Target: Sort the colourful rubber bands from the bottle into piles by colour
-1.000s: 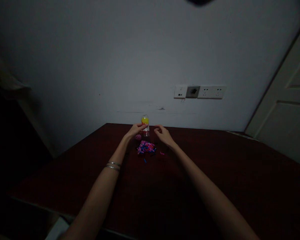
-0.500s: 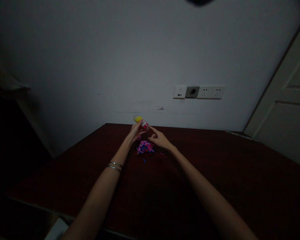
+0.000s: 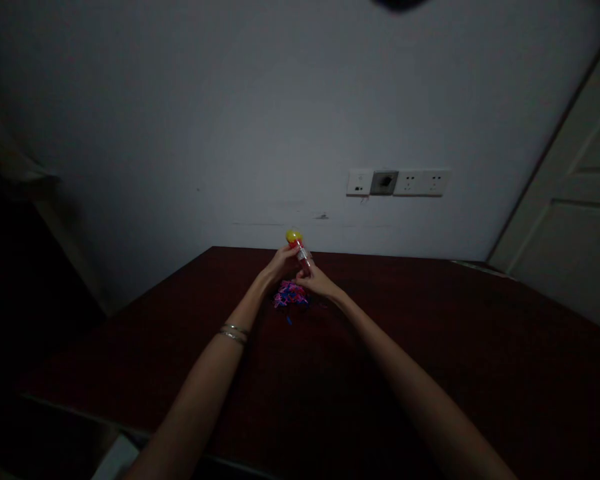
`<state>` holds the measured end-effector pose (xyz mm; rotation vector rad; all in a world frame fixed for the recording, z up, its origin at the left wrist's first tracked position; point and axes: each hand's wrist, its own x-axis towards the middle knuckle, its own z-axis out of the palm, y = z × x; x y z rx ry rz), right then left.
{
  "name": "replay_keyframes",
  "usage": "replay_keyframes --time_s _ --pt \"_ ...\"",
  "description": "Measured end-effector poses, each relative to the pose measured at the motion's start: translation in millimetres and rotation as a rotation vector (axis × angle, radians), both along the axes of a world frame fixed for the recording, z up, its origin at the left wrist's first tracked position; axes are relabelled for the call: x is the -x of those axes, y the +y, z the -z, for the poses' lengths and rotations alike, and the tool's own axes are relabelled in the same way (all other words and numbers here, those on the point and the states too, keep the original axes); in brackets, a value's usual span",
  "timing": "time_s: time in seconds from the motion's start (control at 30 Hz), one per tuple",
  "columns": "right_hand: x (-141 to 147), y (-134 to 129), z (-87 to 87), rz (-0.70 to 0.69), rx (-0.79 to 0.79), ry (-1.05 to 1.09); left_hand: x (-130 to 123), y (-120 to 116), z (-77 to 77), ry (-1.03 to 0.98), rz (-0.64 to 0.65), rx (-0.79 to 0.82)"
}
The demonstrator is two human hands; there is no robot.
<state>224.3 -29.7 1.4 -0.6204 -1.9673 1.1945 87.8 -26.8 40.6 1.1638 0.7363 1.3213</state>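
Note:
A small clear container (image 3: 303,255) with a pale label shows yellow at its far end and red below that. It is held tilted above the table, and the dim light hides its exact kind. My left hand (image 3: 279,264) is closed around its left side, near the middle. My right hand (image 3: 319,281) grips the near end, fingers bent around it. Just below both hands lies a tangled pile of small pink, blue and purple bands (image 3: 291,294). A loose blue piece (image 3: 289,321) rests in front of the pile.
The dark red-brown table (image 3: 320,380) reaches back to a grey wall (image 3: 230,133). Wall sockets (image 3: 399,183) sit above its back edge. On the right is a panelled white door (image 3: 575,227). A pale object (image 3: 115,459) shows below the table's front left edge.
The container has swung to the right and points more steeply away from me. My right hand, earlier touching its end with an outstretched finger, now grips that end.

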Motion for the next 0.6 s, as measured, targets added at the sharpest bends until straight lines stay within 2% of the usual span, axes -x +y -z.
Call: replay_keyframes --time_s 0.17,0.3,0.47,0.6 --pt "-6.2 -5.6 -3.6 -0.029 -0.141 -0.171 10.1 -6.5 -5.6 -0.051 -0.091 -0.033" --pt "-8.0 -8.0 -7.2 -0.042 -0.246 -0.248 20.9 -7.7 -5.5 -0.059 -0.104 0.008" --pt "-12.4 -4.5 -8.1 0.013 -0.358 -0.296 31.3 -5.4 -0.3 -0.067 -0.161 -0.022" --pt "-18.0 -1.3 -6.9 0.062 -0.379 -0.305 31.2 -2.6 4.4 0.018 -0.187 -0.039"
